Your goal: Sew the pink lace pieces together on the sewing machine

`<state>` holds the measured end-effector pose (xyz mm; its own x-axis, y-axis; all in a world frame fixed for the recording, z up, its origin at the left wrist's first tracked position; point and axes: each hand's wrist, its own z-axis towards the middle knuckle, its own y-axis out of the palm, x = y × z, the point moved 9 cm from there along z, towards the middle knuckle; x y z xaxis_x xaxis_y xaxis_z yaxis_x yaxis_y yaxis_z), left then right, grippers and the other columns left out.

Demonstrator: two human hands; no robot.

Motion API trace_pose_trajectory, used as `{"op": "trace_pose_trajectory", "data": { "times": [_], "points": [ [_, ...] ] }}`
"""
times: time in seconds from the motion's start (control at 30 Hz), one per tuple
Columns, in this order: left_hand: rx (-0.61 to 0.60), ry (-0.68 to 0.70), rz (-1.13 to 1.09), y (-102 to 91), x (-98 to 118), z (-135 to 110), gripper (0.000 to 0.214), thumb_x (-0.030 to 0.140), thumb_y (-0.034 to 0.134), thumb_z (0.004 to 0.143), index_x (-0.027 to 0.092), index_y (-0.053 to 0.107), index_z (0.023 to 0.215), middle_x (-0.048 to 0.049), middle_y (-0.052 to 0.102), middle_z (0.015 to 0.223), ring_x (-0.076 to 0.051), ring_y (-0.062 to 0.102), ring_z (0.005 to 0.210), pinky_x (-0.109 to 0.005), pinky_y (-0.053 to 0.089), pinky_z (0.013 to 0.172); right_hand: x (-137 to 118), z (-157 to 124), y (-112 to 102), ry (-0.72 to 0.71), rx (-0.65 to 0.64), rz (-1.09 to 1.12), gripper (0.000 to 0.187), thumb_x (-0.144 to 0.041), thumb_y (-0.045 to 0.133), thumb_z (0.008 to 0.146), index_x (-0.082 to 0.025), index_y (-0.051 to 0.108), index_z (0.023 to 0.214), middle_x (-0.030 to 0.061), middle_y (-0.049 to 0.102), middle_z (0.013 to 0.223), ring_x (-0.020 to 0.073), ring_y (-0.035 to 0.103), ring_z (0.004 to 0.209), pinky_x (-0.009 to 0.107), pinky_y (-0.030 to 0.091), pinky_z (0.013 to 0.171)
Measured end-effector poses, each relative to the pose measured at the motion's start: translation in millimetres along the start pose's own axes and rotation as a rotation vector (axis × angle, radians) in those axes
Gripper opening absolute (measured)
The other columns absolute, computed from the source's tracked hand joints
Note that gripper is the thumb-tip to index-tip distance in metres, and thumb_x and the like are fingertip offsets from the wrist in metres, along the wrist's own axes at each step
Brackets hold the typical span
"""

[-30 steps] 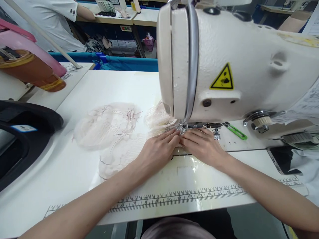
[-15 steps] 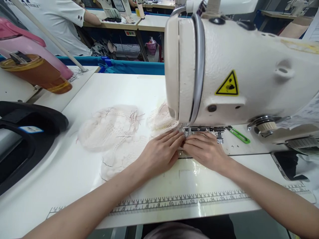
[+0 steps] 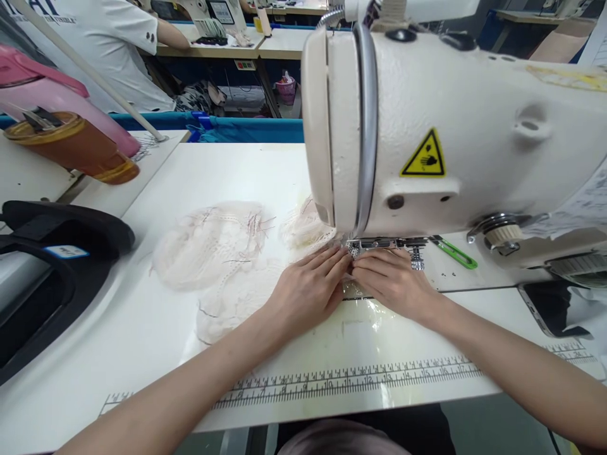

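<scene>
At the needle area of the white sewing machine (image 3: pixel 427 107), my left hand (image 3: pixel 310 284) and my right hand (image 3: pixel 396 281) nearly meet fingertip to fingertip. Both sets of fingers are bent and pressed together, pinching a small bit of sheer pale fabric (image 3: pixel 348 277) just in front of the presser foot (image 3: pixel 353 246). Most of that fabric is hidden under my fingers. A cream lace piece (image 3: pixel 308 227) lies behind my left hand, close to the machine head. Farther left, pale pink lace pieces (image 3: pixel 213 246) with loose dark threads are spread on the table.
Green thread snips (image 3: pixel 455 253) lie on the machine bed, and a phone (image 3: pixel 552 306) is at right. A black iron-like device (image 3: pixel 71 272), an amber cup (image 3: pixel 71 148) and a pink bottle (image 3: pixel 61 95) stand left. A printed ruler (image 3: pixel 355 382) runs along the front edge. Another person (image 3: pixel 99 50) sits beyond.
The view has shifted slightly, so the machine appears a little farther left. My hands keep almost the same place at the presser foot, with the fingers only slightly changed.
</scene>
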<state>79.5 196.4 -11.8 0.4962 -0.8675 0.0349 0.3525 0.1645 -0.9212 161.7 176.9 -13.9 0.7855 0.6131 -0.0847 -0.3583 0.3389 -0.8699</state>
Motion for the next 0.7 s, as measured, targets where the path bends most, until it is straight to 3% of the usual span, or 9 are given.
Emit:
{"op": "trace_pose_trajectory", "data": {
  "times": [0.37, 0.7],
  "points": [
    [0.018, -0.030, 0.004, -0.6, 3, 3, 0.035, 0.021, 0.044, 0.092, 0.010, 0.061, 0.121, -0.0112, 0.063, 0.122, -0.027, 0.058, 0.117, -0.042, 0.053, 0.098, 9, -1, 4, 0.009, -0.039, 0.027, 0.024, -0.010, 0.049, 0.090, -0.024, 0.068, 0.095, 0.0010, 0.070, 0.096, 0.0159, 0.061, 0.093, 0.032, 0.047, 0.081],
    [0.007, -0.031, 0.065, 3.2, 5, 3, 0.036, 0.023, 0.045, 0.093, 0.010, 0.059, 0.123, -0.0117, 0.061, 0.126, -0.027, 0.057, 0.119, -0.041, 0.054, 0.094, 14, 2, -13, 0.034, 0.043, -0.053, 0.024, -0.012, 0.048, 0.089, -0.024, 0.069, 0.093, 0.0005, 0.071, 0.097, 0.0148, 0.063, 0.085, 0.031, 0.045, 0.077]
  ]
}}
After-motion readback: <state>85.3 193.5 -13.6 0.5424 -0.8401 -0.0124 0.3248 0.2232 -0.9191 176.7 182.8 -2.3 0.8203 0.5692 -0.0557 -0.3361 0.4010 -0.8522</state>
